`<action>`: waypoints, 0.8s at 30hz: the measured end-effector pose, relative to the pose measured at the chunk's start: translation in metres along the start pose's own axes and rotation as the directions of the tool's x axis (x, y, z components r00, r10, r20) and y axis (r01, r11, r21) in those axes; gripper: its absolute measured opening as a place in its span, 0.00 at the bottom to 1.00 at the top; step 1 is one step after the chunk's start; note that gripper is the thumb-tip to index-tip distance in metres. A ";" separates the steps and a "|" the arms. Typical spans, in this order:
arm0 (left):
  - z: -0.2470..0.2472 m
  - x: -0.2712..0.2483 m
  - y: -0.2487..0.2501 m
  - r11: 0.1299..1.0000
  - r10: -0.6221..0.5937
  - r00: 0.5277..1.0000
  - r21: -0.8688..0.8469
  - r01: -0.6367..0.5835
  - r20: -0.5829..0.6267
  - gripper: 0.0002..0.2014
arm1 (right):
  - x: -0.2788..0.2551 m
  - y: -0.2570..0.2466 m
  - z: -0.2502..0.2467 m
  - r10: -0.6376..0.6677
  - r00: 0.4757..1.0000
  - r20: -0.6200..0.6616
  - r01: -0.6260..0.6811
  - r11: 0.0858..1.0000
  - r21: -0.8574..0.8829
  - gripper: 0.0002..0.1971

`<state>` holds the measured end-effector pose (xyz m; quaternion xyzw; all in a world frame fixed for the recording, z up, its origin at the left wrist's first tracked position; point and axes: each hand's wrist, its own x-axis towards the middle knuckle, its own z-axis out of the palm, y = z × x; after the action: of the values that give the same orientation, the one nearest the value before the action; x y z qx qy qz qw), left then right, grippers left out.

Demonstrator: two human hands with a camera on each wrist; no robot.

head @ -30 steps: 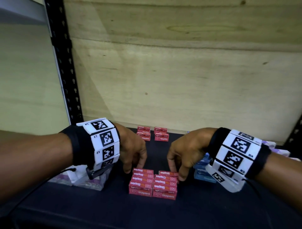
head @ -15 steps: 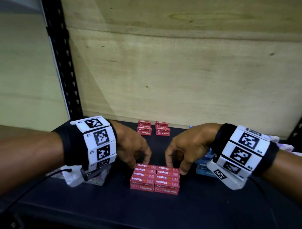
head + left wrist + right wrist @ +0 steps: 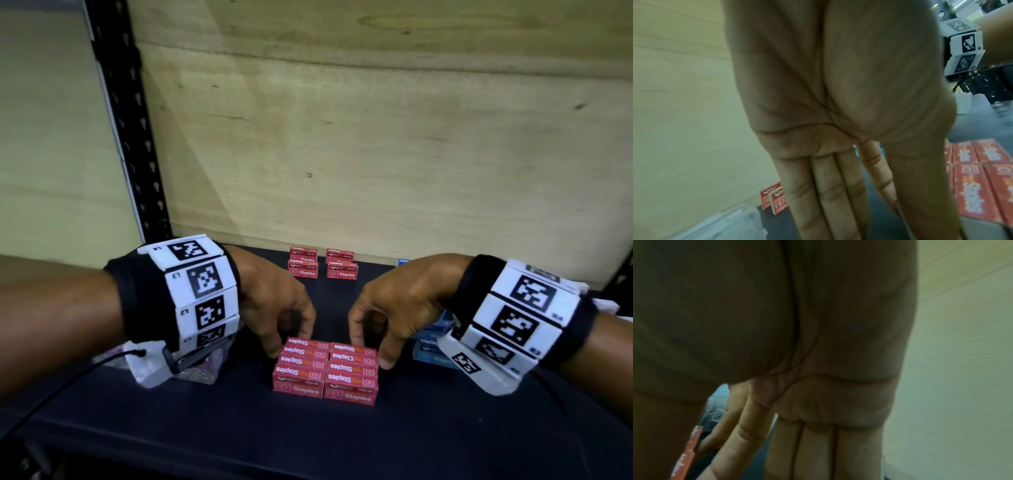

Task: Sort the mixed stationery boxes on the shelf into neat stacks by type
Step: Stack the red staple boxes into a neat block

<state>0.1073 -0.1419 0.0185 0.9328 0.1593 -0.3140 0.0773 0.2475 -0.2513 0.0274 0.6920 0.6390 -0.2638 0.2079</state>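
A block of red staples boxes (image 3: 325,371), two columns side by side, lies on the dark shelf (image 3: 342,438) near the front. My left hand (image 3: 289,339) touches its back left corner, thumb on the left side and fingertips (image 3: 306,330) at the back edge. My right hand (image 3: 371,349) mirrors it at the back right corner, thumb against the right side. In the left wrist view the left hand's fingers (image 3: 828,203) point straight down beside the block (image 3: 982,170). The right wrist view shows straight fingers (image 3: 818,447) and a red box edge (image 3: 688,449). Neither hand lifts a box.
A second small group of red staples boxes (image 3: 322,263) stands at the back by the plywood wall (image 3: 376,154). Blue boxes (image 3: 430,339) lie under my right wrist. A clear plastic box (image 3: 202,365) sits under my left wrist. A black upright (image 3: 137,137) rises at left.
Both hands have closed in on the block's back corners, and their fingertips now touch its sides. The block itself has not shifted.
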 end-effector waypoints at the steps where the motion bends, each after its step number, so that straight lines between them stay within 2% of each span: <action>1: 0.000 0.000 0.000 1.000 -0.001 1.000 0.000 0.001 -0.003 0.17 | 0.000 0.000 0.000 0.001 1.000 -0.002 -0.001 1.000 -0.002 0.19; 6: 0.001 0.000 0.001 1.000 -0.002 1.000 0.007 0.002 -0.006 0.17 | 0.000 0.001 0.003 -0.006 1.000 -0.006 0.006 1.000 0.013 0.19; 15: -0.006 0.009 -0.010 0.997 -0.046 0.999 -0.067 0.047 0.007 0.24 | 0.007 0.012 -0.009 0.031 0.999 0.014 -0.031 1.000 0.002 0.22; 18: -0.019 0.017 -0.019 0.992 -0.093 0.995 -0.094 0.089 -0.044 0.17 | 0.018 0.022 -0.027 0.054 0.994 -0.096 -0.051 0.998 0.038 0.17; 22: -0.042 0.031 -0.036 0.984 -0.171 0.958 -0.083 0.156 -0.228 0.10 | 0.037 0.038 -0.055 0.111 0.957 -0.269 -0.112 0.994 0.012 0.11; 24: -0.053 0.040 -0.046 0.982 -0.189 0.946 -0.064 0.178 -0.264 0.08 | 0.048 0.045 -0.065 0.138 0.941 -0.310 -0.149 0.989 -0.014 0.11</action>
<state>0.1510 -0.0755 0.0345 0.9461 0.2606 -0.1872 0.0437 0.3009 -0.1772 0.0454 0.7654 0.6162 -0.1250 0.1373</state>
